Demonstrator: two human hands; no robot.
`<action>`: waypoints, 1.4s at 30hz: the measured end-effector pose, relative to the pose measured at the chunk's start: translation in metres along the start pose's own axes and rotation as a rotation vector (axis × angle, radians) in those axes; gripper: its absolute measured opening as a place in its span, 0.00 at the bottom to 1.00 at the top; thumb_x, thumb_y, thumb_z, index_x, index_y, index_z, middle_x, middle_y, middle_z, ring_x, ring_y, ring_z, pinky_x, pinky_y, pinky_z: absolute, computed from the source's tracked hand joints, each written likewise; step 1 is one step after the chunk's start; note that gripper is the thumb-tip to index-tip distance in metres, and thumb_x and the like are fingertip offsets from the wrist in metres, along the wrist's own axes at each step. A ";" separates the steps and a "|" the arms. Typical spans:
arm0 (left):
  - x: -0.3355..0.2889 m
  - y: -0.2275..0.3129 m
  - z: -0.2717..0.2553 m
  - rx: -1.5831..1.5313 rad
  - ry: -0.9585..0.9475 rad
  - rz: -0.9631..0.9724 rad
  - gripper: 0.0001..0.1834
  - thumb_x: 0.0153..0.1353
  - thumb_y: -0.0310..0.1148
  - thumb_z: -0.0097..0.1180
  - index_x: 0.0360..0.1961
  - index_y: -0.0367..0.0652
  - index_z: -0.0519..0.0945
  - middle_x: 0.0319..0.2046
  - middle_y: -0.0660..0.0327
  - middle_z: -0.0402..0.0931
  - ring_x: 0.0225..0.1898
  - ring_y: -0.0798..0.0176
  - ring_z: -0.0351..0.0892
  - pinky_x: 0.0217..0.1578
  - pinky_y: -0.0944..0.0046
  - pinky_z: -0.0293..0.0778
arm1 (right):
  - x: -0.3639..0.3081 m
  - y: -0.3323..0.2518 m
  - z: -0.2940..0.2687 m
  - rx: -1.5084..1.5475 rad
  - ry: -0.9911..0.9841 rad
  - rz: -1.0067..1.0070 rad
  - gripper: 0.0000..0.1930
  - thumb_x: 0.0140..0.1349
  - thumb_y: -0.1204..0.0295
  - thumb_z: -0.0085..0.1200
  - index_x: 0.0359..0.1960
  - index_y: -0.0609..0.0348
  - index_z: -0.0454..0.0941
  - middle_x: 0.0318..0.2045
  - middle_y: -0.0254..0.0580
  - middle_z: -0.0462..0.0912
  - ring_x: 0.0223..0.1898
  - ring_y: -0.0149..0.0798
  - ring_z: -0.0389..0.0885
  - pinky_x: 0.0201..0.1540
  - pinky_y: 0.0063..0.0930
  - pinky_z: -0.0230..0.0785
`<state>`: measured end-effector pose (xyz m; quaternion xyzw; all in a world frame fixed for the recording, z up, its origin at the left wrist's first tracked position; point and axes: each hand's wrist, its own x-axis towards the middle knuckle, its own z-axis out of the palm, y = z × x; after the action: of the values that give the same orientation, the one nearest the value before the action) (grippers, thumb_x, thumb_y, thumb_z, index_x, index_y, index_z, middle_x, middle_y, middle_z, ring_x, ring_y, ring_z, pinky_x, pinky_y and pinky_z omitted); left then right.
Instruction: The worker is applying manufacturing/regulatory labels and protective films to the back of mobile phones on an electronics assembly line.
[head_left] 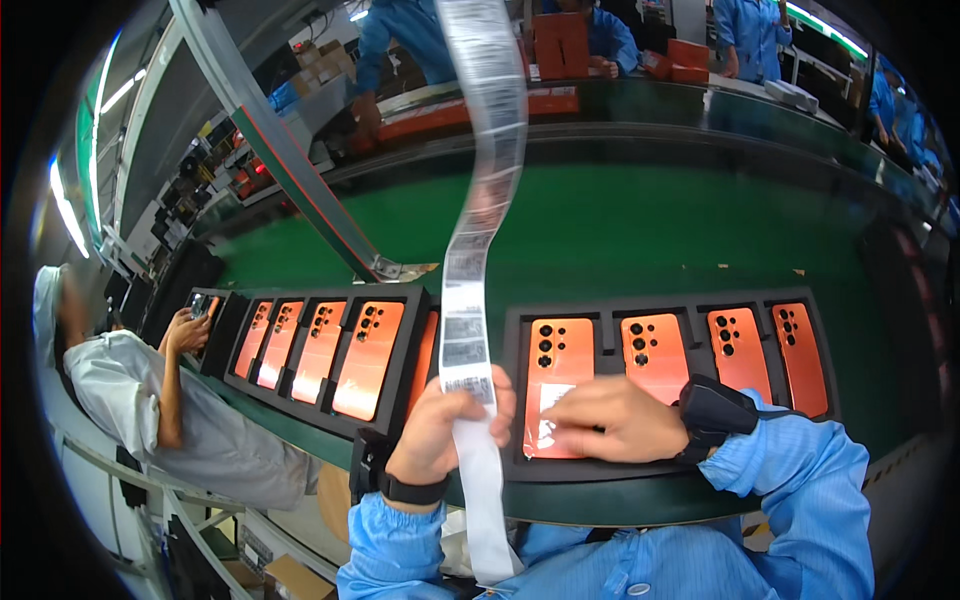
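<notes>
My left hand [445, 425] is closed around a long strip of labels [466, 330]. The strip rises blurred above the hand, and its white tail hangs below toward my lap. Beside it, my right hand [620, 420] has its fingers bent together at a small white label [553, 400]. That label lies at the lower half of an orange phone [558, 348], the leftmost in a dark tray [517, 400]. I cannot tell whether the label is fully stuck down. More orange phones [655, 345] lie camera side up in the same tray, to the right.
Left of my hands, another dark tray [345, 425] holds several orange phones [368, 360]. A person in pale clothing [170, 420] at the far left handles a phone [205, 305]. Beyond the trays run a green belt [640, 220] and a metal post [290, 150]. Workers in blue [750, 40] stand across.
</notes>
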<state>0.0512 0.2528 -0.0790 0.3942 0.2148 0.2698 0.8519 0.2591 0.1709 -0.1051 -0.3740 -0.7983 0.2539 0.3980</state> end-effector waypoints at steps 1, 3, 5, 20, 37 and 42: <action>-0.003 -0.002 0.007 0.050 0.004 0.003 0.19 0.43 0.21 0.44 0.40 0.31 0.68 0.26 0.50 0.72 0.22 0.59 0.72 0.25 0.61 0.74 | 0.008 -0.007 -0.004 -0.083 0.249 -0.067 0.10 0.52 0.74 0.54 0.37 0.61 0.76 0.35 0.44 0.77 0.33 0.43 0.77 0.33 0.29 0.69; -0.013 -0.004 0.019 0.081 -0.031 -0.038 0.21 0.49 0.21 0.44 0.47 0.26 0.66 0.36 0.45 0.75 0.35 0.54 0.78 0.39 0.61 0.75 | 0.018 -0.022 -0.013 -0.189 0.341 -0.090 0.15 0.49 0.74 0.57 0.40 0.62 0.75 0.40 0.44 0.74 0.37 0.43 0.74 0.36 0.32 0.68; -0.013 -0.010 0.037 0.099 -0.007 -0.048 0.20 0.51 0.20 0.44 0.48 0.26 0.65 0.41 0.46 0.73 0.40 0.55 0.77 0.41 0.60 0.75 | 0.020 -0.032 -0.008 -0.219 0.376 -0.096 0.17 0.47 0.77 0.57 0.42 0.61 0.76 0.43 0.45 0.73 0.41 0.44 0.72 0.38 0.31 0.66; -0.006 -0.034 0.051 0.078 0.069 0.072 0.23 0.66 0.38 0.36 0.57 0.33 0.61 0.48 0.56 0.68 0.47 0.65 0.70 0.47 0.65 0.67 | 0.011 -0.039 0.004 -0.321 0.428 -0.110 0.14 0.35 0.79 0.61 0.29 0.56 0.80 0.28 0.32 0.75 0.36 0.39 0.71 0.38 0.32 0.63; 0.028 0.022 0.038 0.423 0.048 0.087 0.18 0.58 0.32 0.50 0.46 0.30 0.68 0.31 0.57 0.76 0.33 0.63 0.78 0.36 0.64 0.75 | -0.016 -0.052 -0.047 -0.134 0.513 -0.154 0.13 0.43 0.83 0.59 0.34 0.61 0.78 0.33 0.42 0.77 0.34 0.42 0.74 0.36 0.32 0.67; 0.050 -0.010 0.077 1.109 -0.218 -0.180 0.11 0.54 0.26 0.54 0.39 0.35 0.76 0.22 0.67 0.69 0.26 0.76 0.66 0.29 0.73 0.66 | -0.063 -0.043 -0.087 -0.122 0.816 0.006 0.14 0.48 0.85 0.57 0.39 0.67 0.77 0.31 0.43 0.78 0.33 0.33 0.75 0.36 0.23 0.68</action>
<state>0.1366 0.2356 -0.0484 0.7878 0.2677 0.0009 0.5547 0.3391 0.1045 -0.0549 -0.4691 -0.5876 0.0382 0.6582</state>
